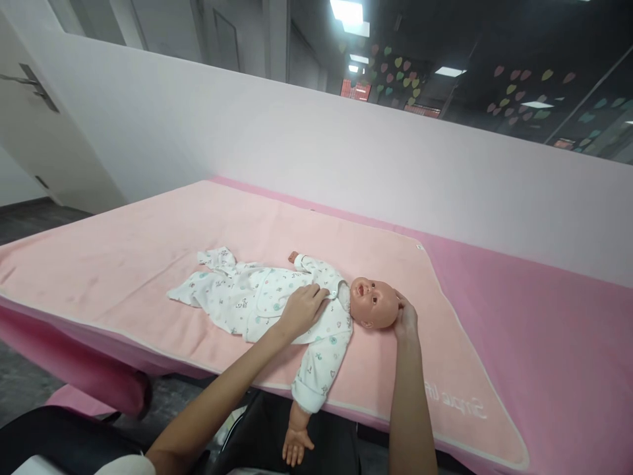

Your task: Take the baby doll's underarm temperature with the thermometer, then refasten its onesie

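Head camera looks down along a padded table where a baby doll [262, 300] lies on its back on a pale pink blanket [148, 264], its head toward the right and its legs toward the left. The doll wears a white printed sleepsuit [225, 297] whose leg ends lie flat and crumpled on the blanket. The left hand [301, 310] rests palm down on the doll's chest, fingers loosely bent with their tips by the collar, not closed round anything. The right hand [405, 320] is open and cupped against the crown of the doll's head [373, 303], touching it from the right; most of its fingers are hidden behind the head. The doll's face is turned upward. One sleeved arm of the doll runs toward the near edge, and its bare plastic hand [295, 448] hangs over the edge of the table; the other small hand [293, 256] shows at the far side of the body. Pale lettering [455, 402] is stitched near the blanket's near right corner, too distorted to read. Under the blanket lies a deeper pink cover [544, 343], bare to the right. Behind the table stands a white partition wall [297, 145], and above it a dark glass pane carries coloured heart stickers [400, 76]. A pale door [30, 145] with a metal handle [34, 86] stands at the far left.
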`<state>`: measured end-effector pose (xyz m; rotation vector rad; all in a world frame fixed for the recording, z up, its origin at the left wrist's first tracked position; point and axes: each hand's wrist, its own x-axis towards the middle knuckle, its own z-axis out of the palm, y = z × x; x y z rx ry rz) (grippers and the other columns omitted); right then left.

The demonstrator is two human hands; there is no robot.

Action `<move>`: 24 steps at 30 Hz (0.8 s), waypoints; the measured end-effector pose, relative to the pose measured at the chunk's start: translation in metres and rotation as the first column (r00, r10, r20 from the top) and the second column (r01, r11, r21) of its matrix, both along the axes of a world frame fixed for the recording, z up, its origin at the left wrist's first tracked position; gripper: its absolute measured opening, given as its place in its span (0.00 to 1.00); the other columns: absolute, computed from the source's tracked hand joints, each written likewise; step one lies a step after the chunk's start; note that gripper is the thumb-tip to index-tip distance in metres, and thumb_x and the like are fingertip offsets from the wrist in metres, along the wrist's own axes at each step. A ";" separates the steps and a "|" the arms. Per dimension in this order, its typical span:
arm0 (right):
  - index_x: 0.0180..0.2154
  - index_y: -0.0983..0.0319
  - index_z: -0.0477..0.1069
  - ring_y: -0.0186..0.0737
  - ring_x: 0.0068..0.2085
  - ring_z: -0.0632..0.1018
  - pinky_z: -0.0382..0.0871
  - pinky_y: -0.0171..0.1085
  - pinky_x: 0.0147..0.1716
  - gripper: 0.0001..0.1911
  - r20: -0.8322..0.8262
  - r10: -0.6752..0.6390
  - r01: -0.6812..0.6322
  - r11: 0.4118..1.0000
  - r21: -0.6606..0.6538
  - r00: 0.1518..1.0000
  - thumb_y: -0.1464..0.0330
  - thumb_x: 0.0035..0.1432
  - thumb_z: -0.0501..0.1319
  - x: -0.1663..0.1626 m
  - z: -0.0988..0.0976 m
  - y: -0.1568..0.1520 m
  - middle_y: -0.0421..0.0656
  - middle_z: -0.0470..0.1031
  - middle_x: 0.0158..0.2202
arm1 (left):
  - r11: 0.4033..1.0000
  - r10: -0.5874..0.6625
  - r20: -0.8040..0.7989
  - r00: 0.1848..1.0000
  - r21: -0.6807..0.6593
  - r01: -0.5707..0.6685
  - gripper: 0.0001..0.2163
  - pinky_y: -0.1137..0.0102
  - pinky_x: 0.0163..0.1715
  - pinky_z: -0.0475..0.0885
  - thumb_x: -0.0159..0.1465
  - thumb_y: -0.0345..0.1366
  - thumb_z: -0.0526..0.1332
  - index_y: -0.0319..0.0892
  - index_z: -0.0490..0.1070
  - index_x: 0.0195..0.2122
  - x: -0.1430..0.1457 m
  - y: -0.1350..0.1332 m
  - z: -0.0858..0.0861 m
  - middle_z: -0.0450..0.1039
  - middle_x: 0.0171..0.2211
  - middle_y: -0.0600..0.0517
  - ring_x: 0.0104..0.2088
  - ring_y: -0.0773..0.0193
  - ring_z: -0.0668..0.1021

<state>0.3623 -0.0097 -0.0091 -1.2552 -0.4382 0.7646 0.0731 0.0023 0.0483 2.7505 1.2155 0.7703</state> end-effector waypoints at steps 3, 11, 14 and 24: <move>0.31 0.61 0.69 0.44 0.34 0.77 0.69 0.46 0.39 0.12 0.052 -0.230 0.225 0.970 0.086 0.972 0.70 0.40 0.53 -0.007 0.015 -0.003 0.42 0.75 0.29 | 0.980 -0.027 0.109 0.994 -0.195 0.048 0.17 0.69 0.31 0.63 0.68 0.42 0.40 0.42 0.66 0.37 -0.004 0.020 0.015 0.70 0.31 0.51 0.31 0.64 0.72; 0.23 0.58 0.70 0.46 0.51 0.68 0.56 0.47 0.55 0.12 0.891 -0.065 -0.110 0.986 0.128 0.449 0.73 0.49 0.50 -0.111 0.098 -0.016 0.42 0.73 0.44 | 0.839 -0.270 0.227 0.936 -0.421 0.344 0.21 0.72 0.35 0.64 0.64 0.48 0.44 0.40 0.69 0.31 -0.020 0.085 0.072 0.72 0.30 0.53 0.32 0.64 0.71; 0.29 0.61 0.74 0.49 0.60 0.57 0.40 0.52 0.60 0.14 0.971 0.202 -0.170 0.960 -0.223 -0.130 0.76 0.51 0.50 -0.146 0.107 -0.001 0.46 0.63 0.57 | 0.772 -0.380 0.203 0.902 -0.468 0.431 0.21 0.73 0.31 0.63 0.63 0.49 0.46 0.38 0.71 0.32 -0.018 0.097 0.084 0.72 0.30 0.52 0.30 0.65 0.70; 0.33 0.64 0.75 0.57 0.60 0.56 0.33 0.57 0.58 0.15 0.848 0.362 0.082 0.930 -0.360 -0.387 0.79 0.52 0.51 -0.147 0.105 0.008 0.54 0.68 0.51 | 0.806 -0.431 0.033 0.902 -0.435 0.401 0.17 0.71 0.35 0.63 0.64 0.46 0.47 0.44 0.72 0.38 -0.013 0.072 0.083 0.75 0.33 0.52 0.33 0.63 0.74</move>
